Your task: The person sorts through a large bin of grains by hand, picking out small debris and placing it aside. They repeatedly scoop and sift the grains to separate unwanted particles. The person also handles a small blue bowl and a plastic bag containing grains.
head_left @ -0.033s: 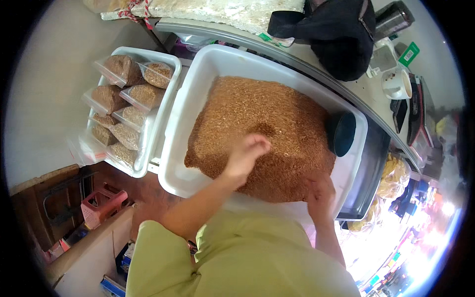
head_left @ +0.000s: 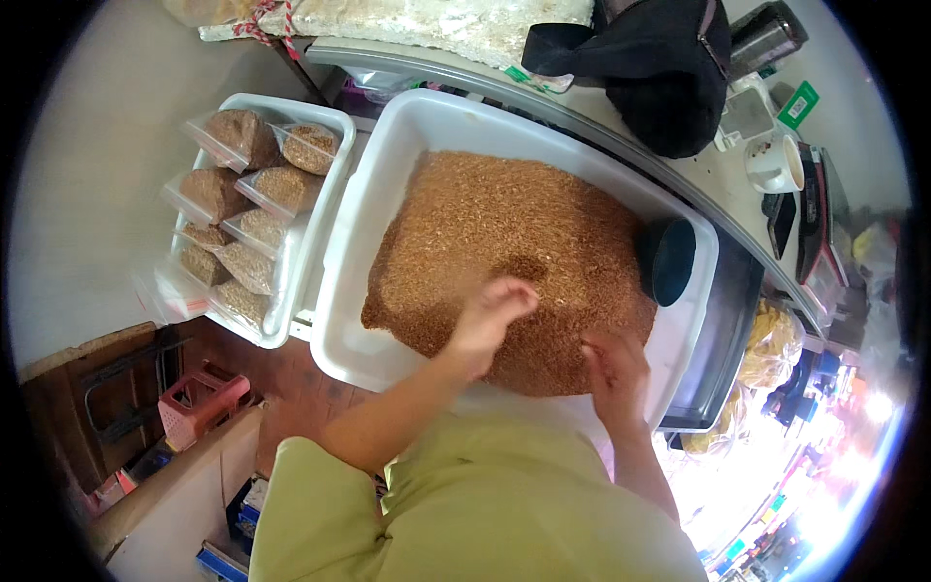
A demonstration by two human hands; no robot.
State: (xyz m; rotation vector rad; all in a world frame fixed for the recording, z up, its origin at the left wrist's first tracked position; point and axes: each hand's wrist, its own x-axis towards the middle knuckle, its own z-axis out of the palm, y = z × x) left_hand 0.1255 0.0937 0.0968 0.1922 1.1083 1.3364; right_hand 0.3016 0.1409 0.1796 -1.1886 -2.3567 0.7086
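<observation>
A broad heap of brown grain-like flakes (head_left: 504,209) fills most of a white plastic tub (head_left: 341,325). My left hand (head_left: 493,315) hovers over the near middle of the heap, its fingers curled together and slightly blurred; any pinch of flakes inside them is too small to make out. Close to the heap's near right edge is my right hand (head_left: 618,373), thumb and fingertips pressed together, their contents also hidden. A small dark hollow shows in the flakes just beyond my left hand. At the tub's right end a dark green round scoop or cup (head_left: 667,262) leans against the heap.
On the left, a smaller white tray (head_left: 342,121) holds several clear zip bags (head_left: 242,139) of brown material. A counter beyond the tub carries a black bag (head_left: 664,82), a white mug (head_left: 775,164) and a metal tumbler (head_left: 766,39). A pink stool (head_left: 202,405) stands at lower left.
My left hand has shifted slightly right and nearer to me. My right hand has moved a little left, its fingertips now bunched more visibly.
</observation>
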